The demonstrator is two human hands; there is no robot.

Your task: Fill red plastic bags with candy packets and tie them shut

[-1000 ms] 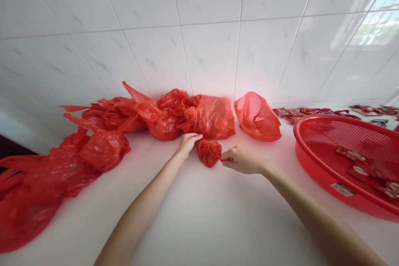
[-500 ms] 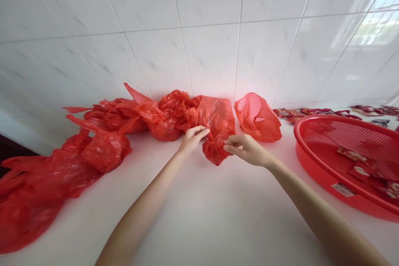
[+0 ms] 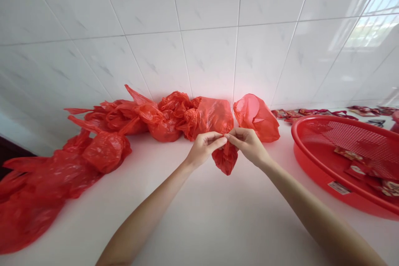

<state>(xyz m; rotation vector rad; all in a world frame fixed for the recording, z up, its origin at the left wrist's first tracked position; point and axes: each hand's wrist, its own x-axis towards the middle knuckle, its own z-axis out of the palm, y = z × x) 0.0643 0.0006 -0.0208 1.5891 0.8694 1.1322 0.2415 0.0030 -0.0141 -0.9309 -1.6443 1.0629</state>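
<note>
Between my hands hangs a small red plastic bag (image 3: 225, 160), its lower part bunched and rounded; what it contains cannot be made out. My left hand (image 3: 205, 146) pinches the gathered top from the left, thumb against fingers. My right hand (image 3: 247, 143) pinches the same top from the right, and the fingertips of both hands meet there. Just behind stands another red plastic bag (image 3: 215, 113), puffed up against the wall. An open red plastic bag (image 3: 257, 118) rests to the right, its mouth tilted toward me.
Several knotted red bags (image 3: 107, 149) line the left side and back of the white table (image 3: 199, 224). At right is a red plastic basket (image 3: 314, 183) holding small printed packets (image 3: 358, 169). More red packets (image 3: 291, 114) lie along the tiled wall (image 3: 208, 58).
My hands have come together at the bag's top, the left moving right. The bag has shifted slightly right and toward me.
</note>
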